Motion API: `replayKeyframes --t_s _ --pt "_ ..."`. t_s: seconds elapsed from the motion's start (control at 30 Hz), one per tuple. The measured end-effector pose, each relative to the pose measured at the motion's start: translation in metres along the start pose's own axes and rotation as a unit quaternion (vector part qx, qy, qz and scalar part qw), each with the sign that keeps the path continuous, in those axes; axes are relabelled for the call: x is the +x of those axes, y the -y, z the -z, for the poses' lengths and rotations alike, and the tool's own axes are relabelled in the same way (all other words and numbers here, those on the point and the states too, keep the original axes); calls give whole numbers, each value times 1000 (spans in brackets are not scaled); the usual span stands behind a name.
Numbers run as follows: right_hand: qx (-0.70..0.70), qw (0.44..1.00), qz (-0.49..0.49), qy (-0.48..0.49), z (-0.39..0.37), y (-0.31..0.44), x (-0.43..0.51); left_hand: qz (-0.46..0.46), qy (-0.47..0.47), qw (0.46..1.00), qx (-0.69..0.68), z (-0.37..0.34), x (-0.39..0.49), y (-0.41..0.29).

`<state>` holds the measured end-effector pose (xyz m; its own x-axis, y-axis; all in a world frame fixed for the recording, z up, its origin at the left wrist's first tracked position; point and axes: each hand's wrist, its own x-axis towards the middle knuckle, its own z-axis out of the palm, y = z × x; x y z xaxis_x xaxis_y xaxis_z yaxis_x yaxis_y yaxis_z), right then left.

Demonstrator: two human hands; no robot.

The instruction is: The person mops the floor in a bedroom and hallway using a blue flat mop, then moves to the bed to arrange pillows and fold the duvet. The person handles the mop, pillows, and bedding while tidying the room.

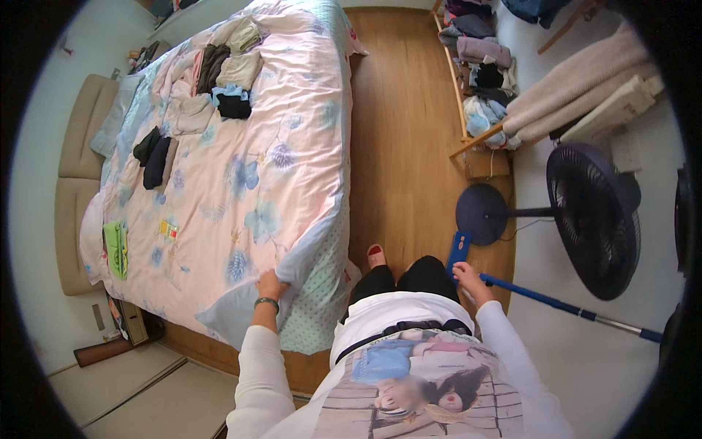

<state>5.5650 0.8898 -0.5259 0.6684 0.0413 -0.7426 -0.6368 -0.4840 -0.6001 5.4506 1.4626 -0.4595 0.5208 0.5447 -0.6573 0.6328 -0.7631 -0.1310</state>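
Note:
My left hand [270,285], with a dark bracelet on its wrist, grips the turned-back edge of a pink floral duvet [219,219] at the bed's near corner. The duvet's blue-grey underside [233,307] shows there, above a green dotted sheet [312,307]. At my right side, my right hand [466,277] is held with bent fingers close to a blue flat mop [458,252] and its blue pole [543,293]; whether it touches them I cannot tell. Folded clothes [238,71] lie in piles on the duvet, with a green packet [115,249] and a small yellow packet [169,230] nearer the headboard.
A black standing fan [592,219] with a round base [481,214] stands at the right. Beyond it, a wooden rack [455,77] holds clothes and towels. Wooden floor [403,137] runs between bed and rack. A drawer cabinet [134,321] stands by the padded headboard [79,230].

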Motion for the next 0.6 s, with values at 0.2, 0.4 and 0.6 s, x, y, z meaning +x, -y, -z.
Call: replayKeyframes --t_s 0.2,0.4,0.6 --pt "-115 990 72 40 10 94 85 12 123 992 -36 -56 -28 -24" --pt "-173 976 99 85 38 178 197 -56 316 925 -203 -109 -60 -122" --pt "-233 962 113 88 86 293 316 23 270 900 -342 -15 -4 -214"
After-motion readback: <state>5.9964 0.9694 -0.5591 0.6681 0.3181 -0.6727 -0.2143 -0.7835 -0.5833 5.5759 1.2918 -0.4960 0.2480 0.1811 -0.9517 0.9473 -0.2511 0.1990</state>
